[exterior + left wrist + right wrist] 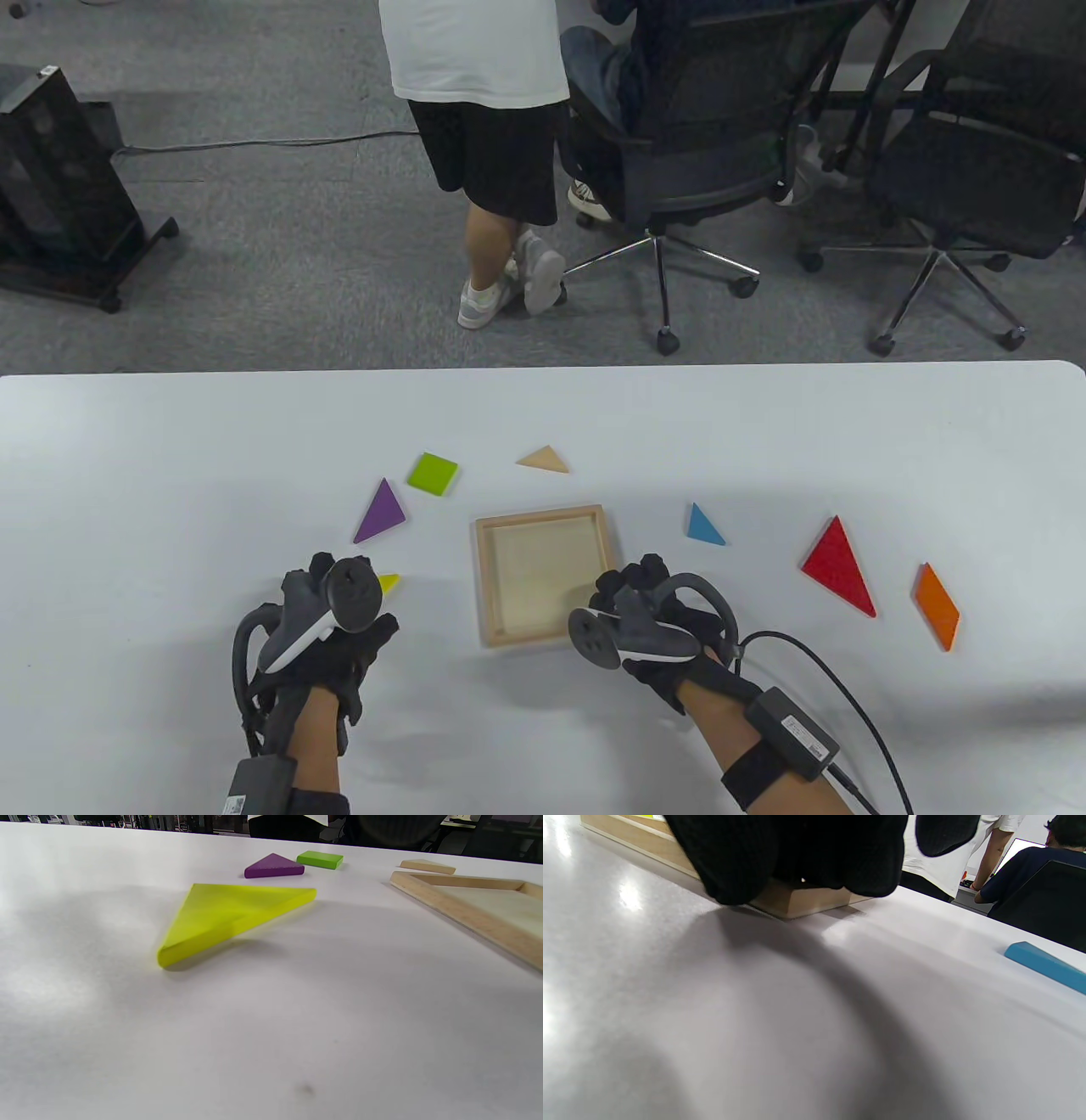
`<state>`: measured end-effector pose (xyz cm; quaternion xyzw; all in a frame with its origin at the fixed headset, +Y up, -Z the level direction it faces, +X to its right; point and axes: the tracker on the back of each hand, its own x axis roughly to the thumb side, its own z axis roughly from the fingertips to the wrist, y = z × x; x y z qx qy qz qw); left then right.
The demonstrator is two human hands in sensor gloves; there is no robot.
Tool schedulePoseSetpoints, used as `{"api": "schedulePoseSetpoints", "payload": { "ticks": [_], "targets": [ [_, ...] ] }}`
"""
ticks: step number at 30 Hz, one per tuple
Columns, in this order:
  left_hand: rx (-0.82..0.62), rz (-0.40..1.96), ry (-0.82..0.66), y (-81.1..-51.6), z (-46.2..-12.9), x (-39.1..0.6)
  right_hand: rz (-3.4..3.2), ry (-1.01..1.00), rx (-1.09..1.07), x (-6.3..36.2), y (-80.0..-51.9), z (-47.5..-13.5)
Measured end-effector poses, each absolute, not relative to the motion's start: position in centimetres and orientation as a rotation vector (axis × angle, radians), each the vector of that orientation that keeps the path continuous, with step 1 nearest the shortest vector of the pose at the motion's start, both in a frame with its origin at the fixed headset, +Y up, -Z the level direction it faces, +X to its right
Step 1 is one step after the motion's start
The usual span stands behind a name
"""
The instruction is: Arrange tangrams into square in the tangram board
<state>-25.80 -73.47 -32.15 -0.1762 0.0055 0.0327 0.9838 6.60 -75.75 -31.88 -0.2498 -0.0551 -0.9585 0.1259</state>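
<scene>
**Hands beside an empty tangram board, pieces scattered round it**

Risk first: the wooden tangram board [545,573] lies loose on the white table [170,441], and the right hand [649,624] sits at its near right corner; in the right wrist view the gloved fingertips [734,866] curl down over that corner, touching or nearly touching the rim — whether they truly pinch it I cannot tell; a nudge from this grip would likely slide or twist the board. The board holds nothing yet, so all seven pieces have still to go in; a large triangle set at the wrong angle would probably leave no room for the rest.

The left hand [327,632] hovers left of the board, fingers loosely bent and holding nothing, as far as the table view shows; its tracker hides most of the yellow triangle [229,914], which lies flat on the table just beyond the fingers, apart from them; a careless reach could push it away rather than lift it, since it is thin and flat.

Other pieces, all outside the board: purple triangle [379,513] and green square [432,473] to the upper left; tan triangle [543,459] beyond the far rim; blue triangle [703,525] to the right; red triangle [838,565] and orange parallelogram [936,606] further right — well apart from either hand.
</scene>
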Motion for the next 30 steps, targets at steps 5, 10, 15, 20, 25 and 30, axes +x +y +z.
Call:
{"api": "schedulePoseSetpoints", "payload": {
  "ticks": [5, 10, 15, 20, 25, 30],
  "targets": [
    [-0.333, 0.056, 0.007, -72.9, -32.3, -25.6, -2.813, -0.197, -0.726, 6.7, -75.4, -32.1],
    [-0.294, 0.042, 0.008, -71.7, -32.7, -25.1, -2.853, -0.219, -0.727, 6.9, -74.5, -32.2],
    [-0.244, 0.041, 0.036, -70.4, -33.2, -25.1, -2.888, -0.2, -0.729, 7.2, -73.5, -32.2],
    [-0.285, 0.008, 0.078, -70.8, -34.3, -25.7, -2.914, -0.189, -0.72, 7.5, -73.2, -32.4],
    [-0.364, -0.052, 0.126, -72.5, -35.5, -26.7, -2.923, -0.187, -0.717, 7.7, -73.1, -32.5],
    [-0.452, -0.087, 0.152, -74.3, -36.3, -27.5, -2.937, -0.198, -0.702, 8.0, -73.0, -32.6]
  ]
}}
